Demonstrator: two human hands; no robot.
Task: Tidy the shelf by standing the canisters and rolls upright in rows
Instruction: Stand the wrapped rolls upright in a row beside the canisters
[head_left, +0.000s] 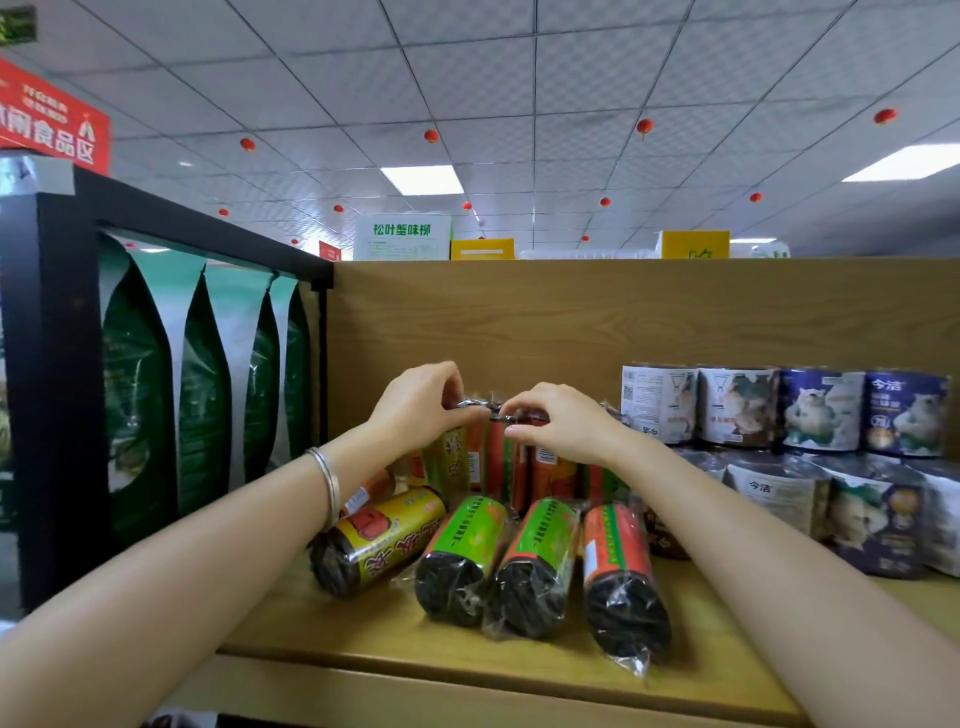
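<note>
Both arms reach out over a wooden shelf. The left hand and the right hand meet at the far middle of the shelf. The fingers of both hands are bent in and pinch the shiny plastic tops of the standing rolls. These rolls stand upright, close together, against the wooden back wall. The left hand is on the left side of the bunch and the right hand is on the right side. A silver bangle sits on the left wrist.

Nearer, four more rolls lie on their sides with their dark ends pointing to the near edge. From the left there is a yellow roll, then a green roll, then a second green roll, then an orange roll. They lie side by side and almost touch. A small orange roll lies behind the yellow one.

On the right of the shelf, the canisters with bears on them stand in a row on top of more canisters. On the left, behind a black frame, green bags stand in a row.
</note>
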